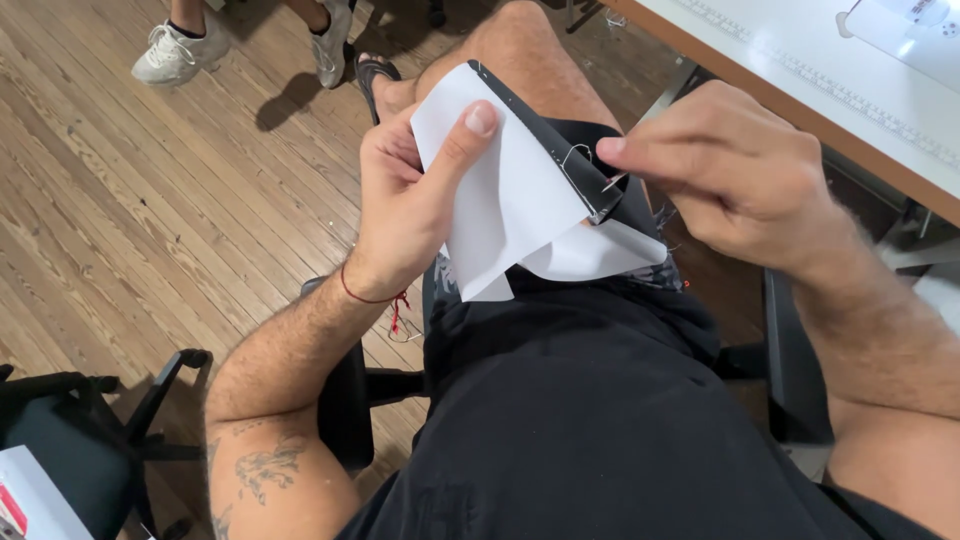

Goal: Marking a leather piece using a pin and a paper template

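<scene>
Item, seated hand-sewing, left to right. Black chair arm over plank floor. Left hand: thumb pressed flat on white fabric piece, fingers behind, pinching it above the lap. Black edge strip runs along its right side, looped by thread. Right hand: fingertips pressed together on needle at that strip. White table far right. Risk: needle tip likely to prick the supporting fingers; loose loop may knot.

two hands, one white cloth piece, one needle, two white sneakers
</scene>
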